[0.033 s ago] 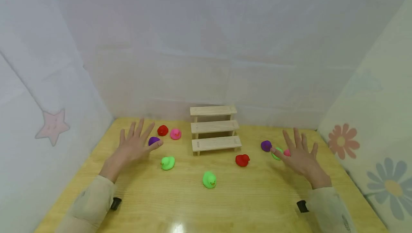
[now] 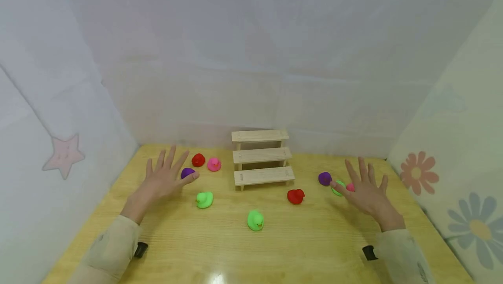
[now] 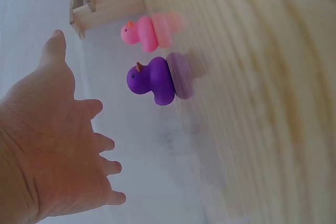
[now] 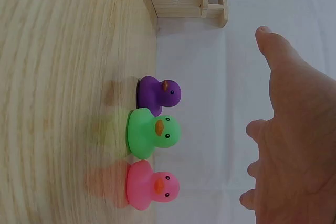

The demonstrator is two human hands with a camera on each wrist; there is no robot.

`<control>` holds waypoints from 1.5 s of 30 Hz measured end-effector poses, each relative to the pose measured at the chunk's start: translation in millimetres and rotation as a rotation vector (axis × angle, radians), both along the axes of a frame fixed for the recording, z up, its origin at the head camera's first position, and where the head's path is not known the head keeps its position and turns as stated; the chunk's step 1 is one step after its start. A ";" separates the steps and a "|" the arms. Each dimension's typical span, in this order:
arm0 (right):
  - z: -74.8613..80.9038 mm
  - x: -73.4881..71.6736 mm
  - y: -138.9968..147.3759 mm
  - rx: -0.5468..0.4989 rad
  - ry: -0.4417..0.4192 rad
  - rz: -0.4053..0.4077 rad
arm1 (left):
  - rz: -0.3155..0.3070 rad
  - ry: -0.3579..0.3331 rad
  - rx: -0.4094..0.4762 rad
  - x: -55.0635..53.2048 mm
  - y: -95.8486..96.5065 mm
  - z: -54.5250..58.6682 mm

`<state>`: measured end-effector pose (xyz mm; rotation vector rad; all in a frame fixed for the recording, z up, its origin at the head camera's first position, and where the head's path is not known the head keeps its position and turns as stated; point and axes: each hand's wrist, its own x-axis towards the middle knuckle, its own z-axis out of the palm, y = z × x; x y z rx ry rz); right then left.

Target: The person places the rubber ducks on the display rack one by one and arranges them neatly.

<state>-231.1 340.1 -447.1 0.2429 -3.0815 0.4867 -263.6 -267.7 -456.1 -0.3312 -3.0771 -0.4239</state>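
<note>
My left hand (image 2: 159, 183) hovers over the table's left side, fingers spread and holding nothing. Below it is a purple rubber duck (image 3: 152, 81), partly hidden by the hand in the head view. A red duck (image 2: 198, 160), a pink duck (image 2: 214, 164) and a green duck (image 2: 204, 200) sit to its right. My right hand (image 2: 367, 194) is held over the right side, also spread and bare. By its thumb are a purple duck (image 4: 152, 94), a green duck (image 4: 144, 134) and a pink duck (image 4: 144, 184), the last two partly covered in the head view.
A three-step wooden stand (image 2: 263, 176) is at the back middle of the table (image 2: 220, 249). A red duck (image 2: 296, 196) lies at its front right, and another green duck (image 2: 256, 220) sits nearer the front. White cloth walls (image 2: 251, 57) enclose the back and sides.
</note>
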 end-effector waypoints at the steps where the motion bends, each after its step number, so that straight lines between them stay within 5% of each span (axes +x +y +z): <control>1: -0.6 -0.2 -0.1 0.000 0.003 0.001 | 0.001 0.001 -0.002 -0.1 -0.6 -0.7; 9: -2.0 -2.2 -0.2 0.010 0.098 0.021 | -0.025 0.028 0.020 -1.8 4.7 0.5; 17: 8.0 -7.2 -1.7 -0.028 0.290 0.092 | -0.116 0.140 0.047 -6.1 33.8 10.2; 22: 10.5 -11.0 -8.5 -0.067 0.327 0.123 | -0.181 0.201 0.037 -7.5 52.8 14.2; 30: 7.3 -12.9 -33.7 -0.111 0.470 0.259 | -0.257 0.175 0.091 -13.8 78.4 18.8; 35: 1.0 -13.1 -47.8 -0.144 0.410 0.313 | -0.250 0.144 0.158 -19.0 93.1 15.5; 45: -6.1 -10.5 -67.9 -0.233 0.182 0.364 | -0.216 -0.049 0.486 -19.1 121.4 0.8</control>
